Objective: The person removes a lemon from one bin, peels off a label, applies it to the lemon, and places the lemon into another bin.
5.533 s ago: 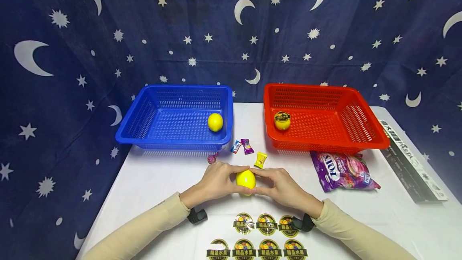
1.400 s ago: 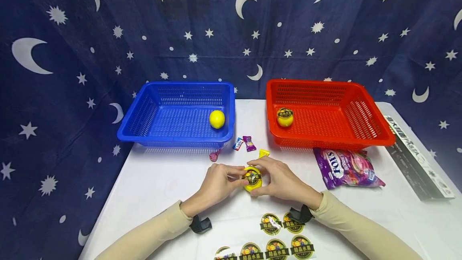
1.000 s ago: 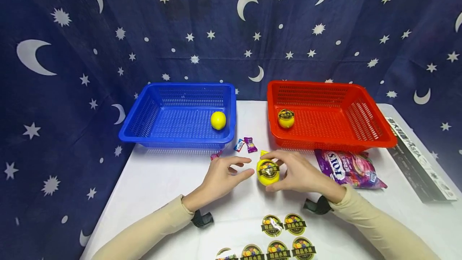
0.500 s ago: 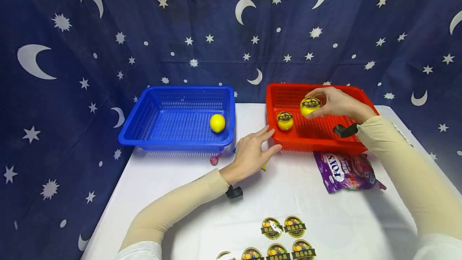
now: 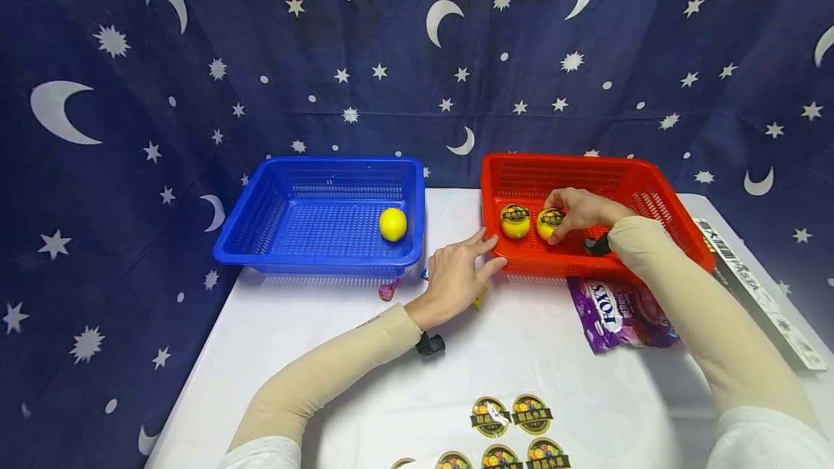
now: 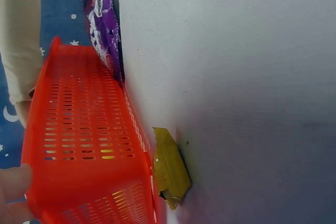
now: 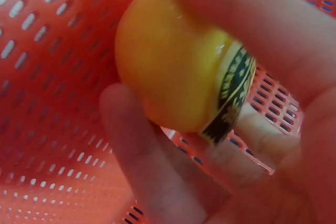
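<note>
The stickered lemon (image 5: pixel 549 223) is sitting low inside the red basket (image 5: pixel 658 197), the right hand (image 5: pixel 580 210) curling its fingers around it, just beside a second stickered lemon (image 5: pixel 515 221). The left hand (image 5: pixel 456 277), fingers relaxed and straight, is touching the red basket's near left corner. Left of the red basket, a blue basket (image 5: pixel 260 212) is holding a plain lemon (image 5: pixel 393 224).
</note>
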A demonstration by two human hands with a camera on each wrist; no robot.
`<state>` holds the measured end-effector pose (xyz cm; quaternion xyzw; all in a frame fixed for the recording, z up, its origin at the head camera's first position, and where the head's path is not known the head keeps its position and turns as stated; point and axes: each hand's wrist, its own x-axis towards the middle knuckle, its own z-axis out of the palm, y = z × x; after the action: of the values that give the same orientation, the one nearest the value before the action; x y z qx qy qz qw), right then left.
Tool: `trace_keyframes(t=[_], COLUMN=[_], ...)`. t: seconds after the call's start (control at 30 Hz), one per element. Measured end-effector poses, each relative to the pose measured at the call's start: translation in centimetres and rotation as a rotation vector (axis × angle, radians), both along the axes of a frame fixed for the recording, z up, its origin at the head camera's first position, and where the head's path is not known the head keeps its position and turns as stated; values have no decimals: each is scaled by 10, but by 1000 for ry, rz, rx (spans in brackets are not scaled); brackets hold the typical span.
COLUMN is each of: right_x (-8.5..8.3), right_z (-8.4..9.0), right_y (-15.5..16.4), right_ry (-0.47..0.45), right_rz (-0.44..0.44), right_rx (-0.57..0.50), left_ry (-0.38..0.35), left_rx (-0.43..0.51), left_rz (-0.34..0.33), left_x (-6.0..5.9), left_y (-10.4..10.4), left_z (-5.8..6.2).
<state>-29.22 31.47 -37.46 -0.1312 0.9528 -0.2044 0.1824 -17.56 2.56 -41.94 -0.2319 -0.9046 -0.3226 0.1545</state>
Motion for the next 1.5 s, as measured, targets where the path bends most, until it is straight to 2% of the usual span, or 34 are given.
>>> trace_keyframes(t=[0.4,0.6,0.73,0.8,0.9,1.03,1.13,1.2,1.37,1.5], right_x=[1,12,27,38,59,88,106,115,122,121], right_z=[1,19,40,47,49,35,22,14,-5,-19], right_y=[-1,1,-4,-14,-36,-77,-110,-129,-171,-194], right_ry=[-20,-29,43,117,272,474,544,553,498,466], right_rz=[-15,-16,-63,-83,-93,-32,43,89,157,182], right_rx=[6,6,-6,-23,-93,-222,-312,-354,-423,-415], left_ry=[24,10,-27,-29,-7,0,-57,-116,-245,-319], left_rx=[13,-11,-99,-154,-193,-205,-234,-265,-397,-480], left_rz=[2,-8,-37,-54,-68,-21,23,29,-20,-62], left_x=[-1,-3,-4,-6,-13,-29,-47,-62,-101,-124], left_y=[-1,-2,-11,-20,-40,-75,-104,-123,-160,-170], left_z=[-1,2,14,24,45,73,88,95,98,92])
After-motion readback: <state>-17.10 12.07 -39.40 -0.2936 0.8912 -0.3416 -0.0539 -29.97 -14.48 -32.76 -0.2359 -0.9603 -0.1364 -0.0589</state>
